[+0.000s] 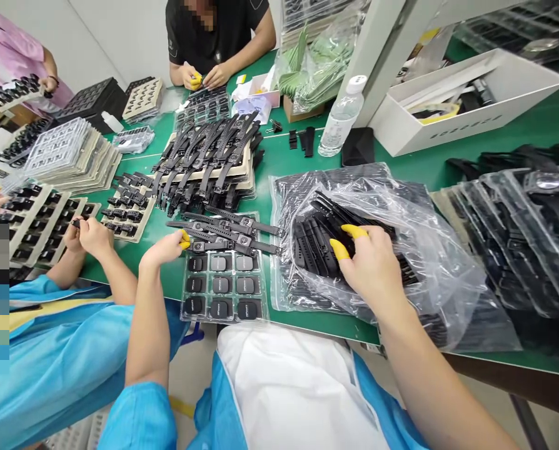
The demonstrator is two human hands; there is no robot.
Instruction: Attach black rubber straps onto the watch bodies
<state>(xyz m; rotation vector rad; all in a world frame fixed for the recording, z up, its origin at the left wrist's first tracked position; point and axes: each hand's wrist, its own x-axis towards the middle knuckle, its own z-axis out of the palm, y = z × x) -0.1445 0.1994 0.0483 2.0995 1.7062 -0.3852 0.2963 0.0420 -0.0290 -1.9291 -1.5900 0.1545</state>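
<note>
My left hand (164, 248), with yellow finger covers, has its fingers curled together at the left ends of several black watches with straps (244, 240). Whatever is between those fingertips is hidden. These watches lie across the upper part of a clear tray (184, 294), whose lower compartments hold square black pieces (221, 285). My right hand (373, 262) reaches over the mouth of a clear plastic bag (448, 262). Its thumb and forefinger, in yellow covers, are spread above loose black watch straps (319, 247) inside. No strap is visibly gripped there.
Stacked trays piled with strapped watches (209, 156) rise behind my tray. A water bottle (341, 119) and a white box (471, 103) stand at the back right. Upright trays (509, 237) crowd the right side. A co-worker's hands (89, 236) work close on my left; another person sits opposite.
</note>
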